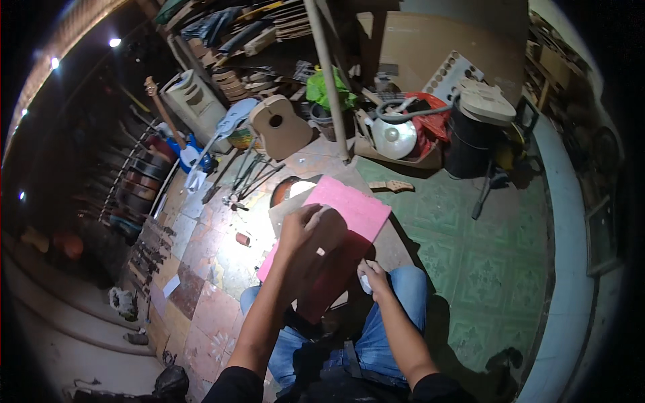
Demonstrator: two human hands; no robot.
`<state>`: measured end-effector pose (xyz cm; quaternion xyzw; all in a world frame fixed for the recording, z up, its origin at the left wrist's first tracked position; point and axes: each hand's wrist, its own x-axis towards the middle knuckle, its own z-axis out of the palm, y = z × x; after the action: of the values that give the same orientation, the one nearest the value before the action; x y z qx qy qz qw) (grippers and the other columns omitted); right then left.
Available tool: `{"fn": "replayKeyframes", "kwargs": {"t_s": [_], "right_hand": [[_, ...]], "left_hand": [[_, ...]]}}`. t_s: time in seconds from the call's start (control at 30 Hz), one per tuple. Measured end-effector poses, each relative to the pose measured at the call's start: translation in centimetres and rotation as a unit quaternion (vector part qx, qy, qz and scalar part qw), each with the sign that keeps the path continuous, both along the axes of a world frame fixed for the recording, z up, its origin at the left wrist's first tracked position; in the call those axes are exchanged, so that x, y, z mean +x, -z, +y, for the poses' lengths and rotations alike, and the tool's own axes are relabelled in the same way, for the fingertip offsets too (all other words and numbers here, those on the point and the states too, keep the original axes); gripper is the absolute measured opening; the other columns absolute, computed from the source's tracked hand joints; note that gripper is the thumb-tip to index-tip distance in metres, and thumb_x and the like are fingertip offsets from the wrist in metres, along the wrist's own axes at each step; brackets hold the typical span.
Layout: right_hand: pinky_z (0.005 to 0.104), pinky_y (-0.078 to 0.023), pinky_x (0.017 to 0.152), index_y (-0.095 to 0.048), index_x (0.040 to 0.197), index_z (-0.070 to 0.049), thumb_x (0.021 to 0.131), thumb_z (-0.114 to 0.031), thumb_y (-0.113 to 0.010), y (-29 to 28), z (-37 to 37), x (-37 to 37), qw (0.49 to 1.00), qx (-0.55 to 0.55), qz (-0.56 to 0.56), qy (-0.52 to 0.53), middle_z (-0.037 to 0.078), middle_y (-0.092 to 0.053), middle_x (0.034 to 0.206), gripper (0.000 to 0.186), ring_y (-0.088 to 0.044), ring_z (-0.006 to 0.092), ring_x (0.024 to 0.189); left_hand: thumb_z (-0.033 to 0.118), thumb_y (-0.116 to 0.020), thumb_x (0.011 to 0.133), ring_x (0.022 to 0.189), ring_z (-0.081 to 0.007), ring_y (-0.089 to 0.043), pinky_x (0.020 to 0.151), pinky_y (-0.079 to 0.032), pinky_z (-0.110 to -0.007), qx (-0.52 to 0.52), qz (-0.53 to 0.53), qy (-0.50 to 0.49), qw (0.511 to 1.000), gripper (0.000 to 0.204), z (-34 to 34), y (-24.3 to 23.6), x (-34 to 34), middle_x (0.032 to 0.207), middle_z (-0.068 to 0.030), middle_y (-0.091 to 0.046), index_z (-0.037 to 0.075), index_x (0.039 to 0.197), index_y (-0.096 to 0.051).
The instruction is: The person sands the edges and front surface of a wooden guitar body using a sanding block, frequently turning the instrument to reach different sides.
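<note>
A pink foam block [349, 205] lies tilted in front of me, between my knees, its near part in dark shadow. My left hand [299, 228] is over it with curled fingers, gripping a thin brown piece with a rounded edge [327, 230]. What that piece is I cannot make out. Close to my right knee, my right hand [373, 277] is closed round a small white thing [365, 285], mostly hidden by the fingers. Beyond the block lies a sunburst guitar body [283, 191], partly covered.
A guitar neck [392, 186] lies on the green tiles beyond the block. A small reddish-brown roll [242, 239] is on the floor to the left. Farther back stand an unfinished acoustic guitar body [279, 127], a pole [328, 80] and a black bin [467, 144].
</note>
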<state>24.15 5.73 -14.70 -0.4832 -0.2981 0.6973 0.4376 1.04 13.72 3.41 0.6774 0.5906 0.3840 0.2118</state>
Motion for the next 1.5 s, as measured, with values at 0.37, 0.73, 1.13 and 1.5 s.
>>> {"fn": "replayKeyframes", "kwargs": {"t_s": [0.37, 0.73, 1.13, 1.5], "right_hand": [[0.0255, -0.045, 0.057, -0.069, 0.117, -0.007, 0.095, -0.038, -0.074, 2.8, -0.2, 0.7, 0.998, -0.051, -0.041, 0.006, -0.002, -0.061, 0.080, 0.039, -0.058, 0.0089, 0.065], [0.0295, -0.052, 0.076, -0.069, 0.121, -0.004, 0.093, -0.032, -0.077, 3.9, -0.2, 1.0, 0.995, -0.054, -0.088, -0.005, 0.004, -0.070, 0.099, 0.041, -0.065, 0.0126, 0.084], [0.0300, -0.051, 0.075, -0.068, 0.124, -0.002, 0.093, -0.037, -0.076, 3.5, -0.5, 0.7, 0.990, -0.016, -0.141, 0.006, 0.003, -0.069, 0.099, 0.047, -0.064, 0.0126, 0.085], [0.0304, -0.053, 0.076, -0.069, 0.123, -0.005, 0.094, -0.025, -0.072, 3.8, -0.5, 0.8, 0.990, -0.023, -0.136, 0.008, 0.004, -0.071, 0.104, 0.036, -0.066, 0.0132, 0.087]], "left_hand": [[0.019, -0.066, 0.100, 0.127, -0.0215, -0.063, 0.109, -0.047, -0.034, -0.052, -0.116, 0.026, 0.992, 0.046, -3.2, 1.8, -2.0, 0.138, -0.0135, -0.067, 0.005, 0.143, -0.060], [0.030, -0.067, 0.102, 0.125, -0.0217, -0.064, 0.107, -0.048, -0.035, -0.072, -0.160, -0.059, 0.983, 0.049, -10.4, 5.6, -5.0, 0.134, -0.0149, -0.068, 0.005, 0.144, -0.058], [0.043, -0.067, 0.096, 0.106, -0.0379, -0.071, 0.092, -0.055, -0.045, -0.227, 0.113, -0.131, 0.958, 0.047, -24.0, 2.4, -10.3, 0.115, -0.0192, -0.073, 0.012, 0.131, -0.067], [0.047, -0.066, 0.095, 0.099, -0.0402, -0.072, 0.084, -0.056, -0.047, -0.187, 0.070, -0.157, 0.967, 0.047, -22.2, 4.5, -9.3, 0.107, -0.0191, -0.075, 0.010, 0.123, -0.070]]}}
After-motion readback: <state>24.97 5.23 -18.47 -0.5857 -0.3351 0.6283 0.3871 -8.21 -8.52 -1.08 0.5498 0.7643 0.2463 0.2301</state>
